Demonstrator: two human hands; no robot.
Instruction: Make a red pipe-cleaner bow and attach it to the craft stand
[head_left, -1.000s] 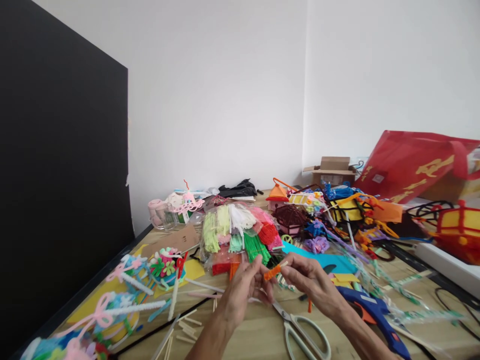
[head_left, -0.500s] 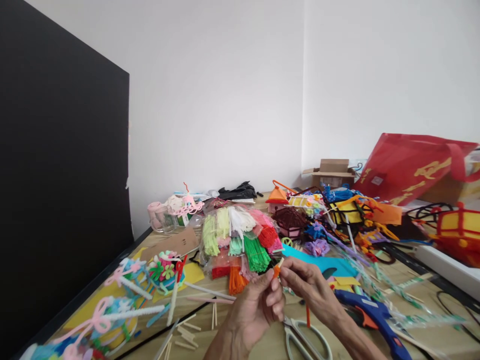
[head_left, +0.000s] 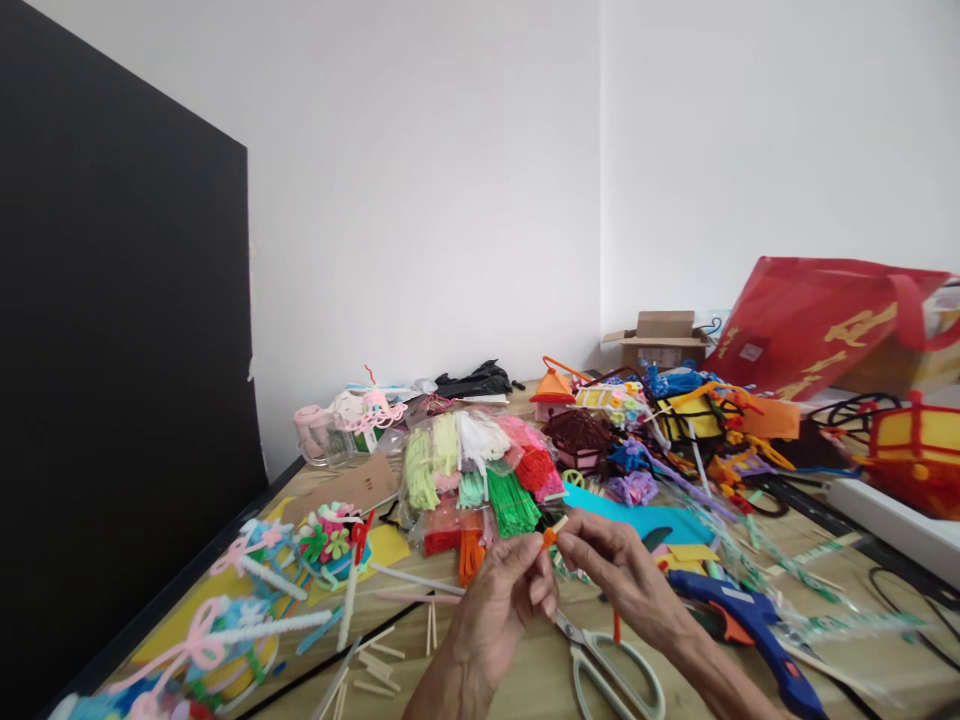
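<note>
My left hand (head_left: 504, 598) and my right hand (head_left: 613, 568) meet over the wooden table (head_left: 525, 670), fingers pinched together. Between them they hold a short wooden stick wrapped in orange pipe cleaner (head_left: 553, 532); its pale tip pokes up above my fingertips. A loose orange tail (head_left: 616, 626) hangs down under my right hand. White-handled scissors (head_left: 604, 665) lie on the table right beneath my hands.
Bags of coloured pipe cleaners (head_left: 480, 475) lie just beyond my hands. A blue glue gun (head_left: 750, 620) rests at the right. Pipe-cleaner models (head_left: 675, 425), a red bag (head_left: 817, 325) and a cardboard box (head_left: 664, 340) fill the back right. A black board (head_left: 112, 400) stands at the left.
The orange-wrapped stick has turned from lying slantwise between my hands to nearly upright, and my hands have closed in together around it. The orange tail now hangs under my right hand.
</note>
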